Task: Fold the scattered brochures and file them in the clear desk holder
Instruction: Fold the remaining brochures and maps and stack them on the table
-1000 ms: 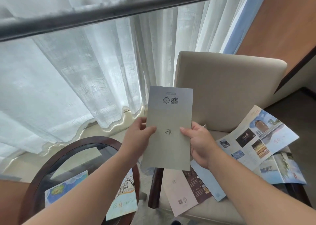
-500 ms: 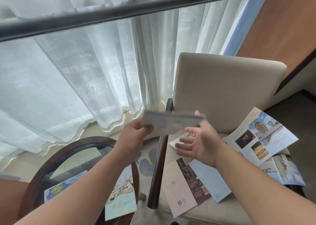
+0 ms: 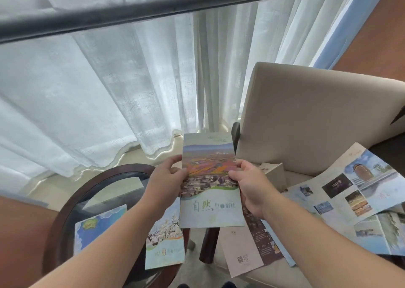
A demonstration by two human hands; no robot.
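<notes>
**Brochure held up in both hands beside chair**

A folded brochure (image 3: 210, 184) is held upright at the centre of the frame, its cover of coloured fields and rooftops turned to the camera. Its left edge is pinched by the left hand (image 3: 166, 179), thumb on the cover and fingers behind. Its right edge is gripped by the right hand (image 3: 251, 186), thumb on the cover and fingers curled behind.

At lower left a round glass table (image 3: 129, 169) with a dark rim is seen, on which a blue brochure (image 3: 96, 226) and a blossom brochure (image 3: 164, 244) are laid flat, side by side. At right stands a cream chair (image 3: 317, 117). An open brochure (image 3: 350, 191) with photographs is spread across its seat, overlapping a second sheet (image 3: 381, 233) at the far lower right. A dark-striped brochure (image 3: 252, 250) lies at the seat's front, below the right hand, and a small folded one (image 3: 274, 174) is propped just right of that hand. White curtains (image 3: 98, 95) fill the upper left, and the top is crossed by a dark bar (image 3: 153, 6).
</notes>
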